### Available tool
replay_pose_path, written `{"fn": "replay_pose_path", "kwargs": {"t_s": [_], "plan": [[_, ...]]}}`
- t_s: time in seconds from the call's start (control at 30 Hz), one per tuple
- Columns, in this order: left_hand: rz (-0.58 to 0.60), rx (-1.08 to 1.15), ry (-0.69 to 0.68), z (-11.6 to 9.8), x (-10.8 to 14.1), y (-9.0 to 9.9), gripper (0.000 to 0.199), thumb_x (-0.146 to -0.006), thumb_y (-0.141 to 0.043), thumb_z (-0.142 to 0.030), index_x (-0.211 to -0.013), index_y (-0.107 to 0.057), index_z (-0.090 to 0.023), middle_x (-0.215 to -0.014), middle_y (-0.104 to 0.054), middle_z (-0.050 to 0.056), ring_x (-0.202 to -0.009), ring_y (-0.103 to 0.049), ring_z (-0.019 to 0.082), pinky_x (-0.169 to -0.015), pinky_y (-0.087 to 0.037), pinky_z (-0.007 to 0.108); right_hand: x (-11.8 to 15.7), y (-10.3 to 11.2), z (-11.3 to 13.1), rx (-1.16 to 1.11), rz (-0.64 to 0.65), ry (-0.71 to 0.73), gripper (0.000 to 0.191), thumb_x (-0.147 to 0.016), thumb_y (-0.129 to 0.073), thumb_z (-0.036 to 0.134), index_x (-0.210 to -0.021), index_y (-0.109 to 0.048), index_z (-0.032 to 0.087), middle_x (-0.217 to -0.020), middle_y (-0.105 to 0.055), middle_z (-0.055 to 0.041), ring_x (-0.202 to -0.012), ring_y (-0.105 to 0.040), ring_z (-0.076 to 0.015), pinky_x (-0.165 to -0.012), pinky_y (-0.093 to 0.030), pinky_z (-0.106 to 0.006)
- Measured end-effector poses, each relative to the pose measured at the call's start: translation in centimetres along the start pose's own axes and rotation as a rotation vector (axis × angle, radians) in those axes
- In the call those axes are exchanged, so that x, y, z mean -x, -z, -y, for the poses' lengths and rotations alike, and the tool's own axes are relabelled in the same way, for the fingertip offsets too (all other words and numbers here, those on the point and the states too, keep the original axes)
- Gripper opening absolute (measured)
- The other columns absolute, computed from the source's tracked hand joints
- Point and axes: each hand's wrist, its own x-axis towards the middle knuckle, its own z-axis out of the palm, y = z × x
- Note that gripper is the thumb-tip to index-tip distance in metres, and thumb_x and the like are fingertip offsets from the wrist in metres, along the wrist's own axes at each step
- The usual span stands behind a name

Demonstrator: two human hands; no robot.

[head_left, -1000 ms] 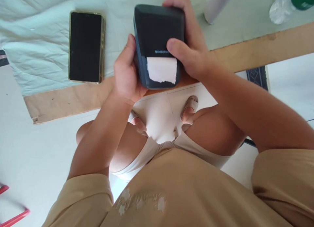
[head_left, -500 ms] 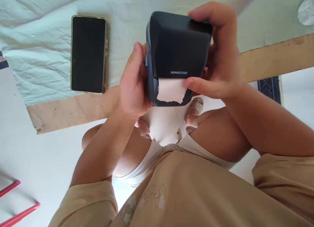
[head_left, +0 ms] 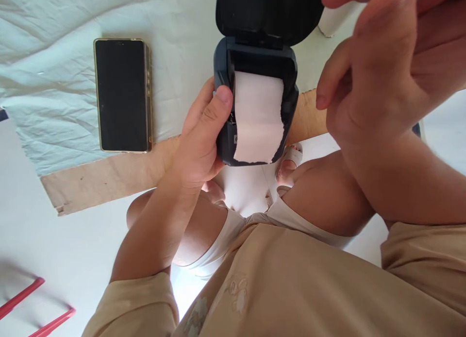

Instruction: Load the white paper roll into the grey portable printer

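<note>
My left hand [head_left: 200, 138] grips the left side of a small dark label printer [head_left: 224, 99], thumb pressed on its edge. The printer's lid [head_left: 269, 9] stands swung up and open at the top of the view. A white paper roll [head_left: 257, 118] with a torn lower edge shows inside the body. My right hand [head_left: 367, 79] hovers to the right of the printer, fingers loosely curled and apart, with one fingertip at the lid's upper right corner.
A black phone [head_left: 122, 94] with a gold rim lies face up on a pale green cloth [head_left: 54, 60] over a wooden board [head_left: 98, 181]. A white cylinder [head_left: 333, 24] stands behind the printer. Red bars [head_left: 22, 303] show at the bottom left. My legs are below.
The printer's lid went from shut to swung open, exposing the paper roll. My right hand let go of the printer's front and lifted to the right. The printer rose closer to the camera.
</note>
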Motion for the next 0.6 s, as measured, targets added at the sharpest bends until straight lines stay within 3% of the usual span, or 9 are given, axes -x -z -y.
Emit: {"fn": "replay_pose_path", "kwargs": {"t_s": [0.13,0.23,0.3,0.37,0.47,0.53,0.6], "plan": [[0.092,-0.006,-0.196,0.3,0.2,-0.3,0.024,-0.089,-0.049,-0.042,-0.098,-0.058,-0.022,-0.083,-0.06,0.005,-0.085,-0.062,0.018,-0.057,-0.042,0.023,0.1,0.4,0.7,0.093,0.007,0.004,0.037,-0.09,-0.027,0.046,-0.103,-0.051,0.022,-0.086,-0.052,0.0028,-0.091,-0.056,-0.0014,-0.067,-0.042,-0.009],[0.127,0.007,-0.221,0.6,0.2,-0.6,0.024,-0.094,-0.041,-0.038,-0.096,-0.056,-0.019,-0.092,-0.06,0.007,-0.078,-0.06,0.014,-0.052,-0.031,0.024,0.5,0.6,1.4,0.488,0.059,0.073,0.028,-0.081,-0.045,0.039,-0.102,-0.055,0.025,-0.087,-0.056,0.0064,-0.076,-0.052,-0.001,-0.072,-0.041,-0.013],[0.139,0.013,-0.23,0.7,0.2,-0.6,0.027,-0.095,-0.038,-0.038,-0.096,-0.056,-0.019,-0.094,-0.06,0.008,-0.07,-0.056,0.012,-0.052,-0.028,0.025,0.7,0.6,1.8,0.772,0.144,0.077,0.036,-0.075,-0.052,0.039,-0.11,-0.053,0.03,-0.09,-0.057,0.0081,-0.07,-0.048,-0.0023,-0.075,-0.04,-0.019],[0.138,0.013,-0.242,0.6,0.3,-0.6,0.027,-0.095,-0.037,-0.039,-0.095,-0.056,-0.019,-0.092,-0.059,0.007,-0.063,-0.05,0.009,-0.053,-0.029,0.024,0.7,0.6,1.9,0.89,0.214,0.038,0.044,-0.074,-0.053,0.042,-0.117,-0.048,0.034,-0.092,-0.058,0.008,-0.067,-0.046,-0.0039,-0.073,-0.037,-0.021],[0.159,-0.025,-0.204,0.5,0.3,-0.3,0.03,-0.094,-0.041,-0.042,-0.097,-0.059,-0.018,-0.09,-0.058,0.006,-0.064,-0.05,0.009,-0.053,-0.033,0.022,0.7,0.9,1.8,0.738,0.213,0.116,0.045,-0.071,-0.06,0.038,-0.114,-0.051,0.03,-0.092,-0.06,0.0074,-0.064,-0.045,-0.0017,-0.066,-0.031,-0.017],[0.171,-0.041,-0.201,0.5,0.2,-0.1,0.032,-0.093,-0.042,-0.042,-0.097,-0.061,-0.016,-0.085,-0.058,0.006,-0.067,-0.053,0.01,-0.051,-0.035,0.021,1.0,1.3,1.9,0.514,0.191,0.212,0.042,-0.069,-0.063,0.031,-0.109,-0.054,0.023,-0.095,-0.06,0.006,-0.067,-0.049,0.0006,-0.059,-0.028,-0.015],[0.124,-0.024,-0.224,0.6,0.2,0.1,0.035,-0.094,-0.042,-0.043,-0.095,-0.063,-0.015,-0.08,-0.057,0.005,-0.069,-0.056,0.011,-0.05,-0.035,0.021,1.3,1.9,1.9,0.244,0.176,0.21,0.043,-0.068,-0.066,0.029,-0.107,-0.053,0.017,-0.106,-0.057,0.0035,-0.075,-0.055,0.0004,-0.053,-0.027,-0.012]]}}
